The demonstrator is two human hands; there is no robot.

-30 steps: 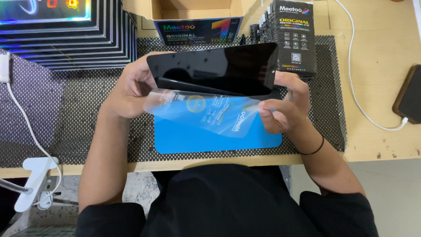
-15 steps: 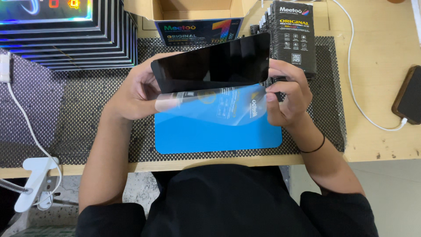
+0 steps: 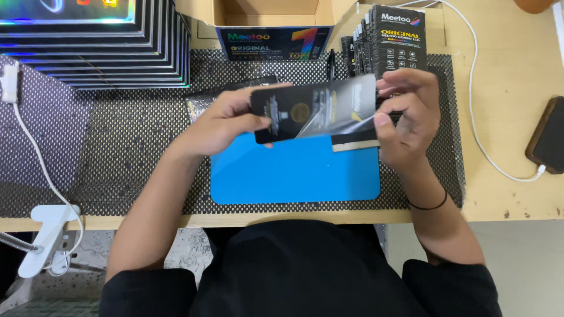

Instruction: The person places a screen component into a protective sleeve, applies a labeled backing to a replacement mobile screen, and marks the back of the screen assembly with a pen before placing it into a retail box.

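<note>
A blue mat (image 3: 294, 176) lies flat on the worktop (image 3: 505, 88), close to the person. Just above it, both hands hold a black flat panel (image 3: 311, 108) with a shiny film. The left hand (image 3: 226, 120) grips its left end, fingers closed on it. The right hand (image 3: 408, 108) pinches the right end. Behind stands a tall black box (image 3: 402, 38), then an open cardboard box (image 3: 273, 26). Dark flat boxes (image 3: 97, 44) are stacked far left.

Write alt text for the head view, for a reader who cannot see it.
Both hands hold a flat black phone screen panel above a blue mat: the left hand grips its left end, while the right hand pinches a clear film at its right end. Black boxes and an open carton stand behind on the wooden desk.
</note>
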